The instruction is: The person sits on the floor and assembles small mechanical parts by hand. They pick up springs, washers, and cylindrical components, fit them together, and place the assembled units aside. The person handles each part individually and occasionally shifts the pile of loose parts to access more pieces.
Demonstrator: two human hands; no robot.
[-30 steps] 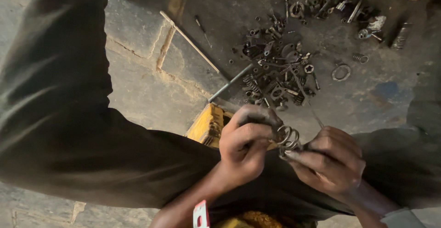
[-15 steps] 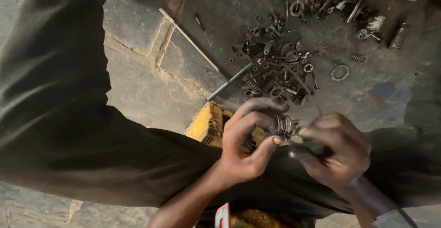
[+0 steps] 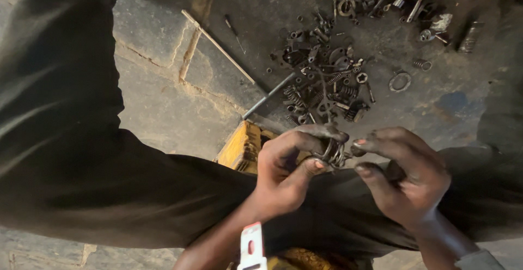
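My left hand (image 3: 287, 169) pinches a small coiled metal spring (image 3: 332, 152) between thumb and fingers, just above my dark-trousered lap. My right hand (image 3: 406, 175) is close beside it, fingertips touching the spring's right end and a small dark part (image 3: 358, 151) there. Both hands are greasy. A red and white band (image 3: 251, 246) sits on my left wrist.
On the stone floor beyond my hands lies a heap of bolts, springs and nuts (image 3: 327, 82), with more loose parts (image 3: 403, 3) at the top right, a metal ring (image 3: 400, 81), a thin rod (image 3: 217, 45) and a long tool shaft (image 3: 269, 96). A yellow object (image 3: 242, 146) sits by my knee.
My hands have shifted slightly right and upward. The left fingers have turned on the spring, and my right hand has opened its fingers toward the spring's end.
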